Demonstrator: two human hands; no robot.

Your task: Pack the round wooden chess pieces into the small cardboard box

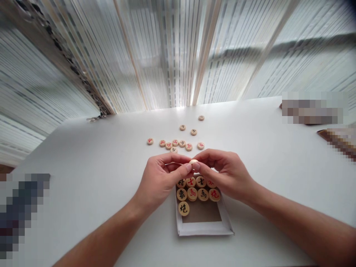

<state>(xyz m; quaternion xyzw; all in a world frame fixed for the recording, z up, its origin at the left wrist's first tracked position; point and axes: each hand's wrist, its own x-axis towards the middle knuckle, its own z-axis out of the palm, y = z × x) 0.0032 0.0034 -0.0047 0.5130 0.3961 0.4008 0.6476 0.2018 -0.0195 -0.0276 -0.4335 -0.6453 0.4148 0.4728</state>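
Two hands on one little wooden piece

We've got our left hand (161,178) and right hand (225,172) meeting fingertip to fingertip. Both are pinching the same pale round game piece (193,161), held up just over the far end of a shallow white box (205,228). Inside the box, packed pieces (192,193) with red and black characters lie face up in two rows, plus one alone in a third. Farther out on the white table (83,155), loose pieces (175,142) sit scattered, well apart from our hands.
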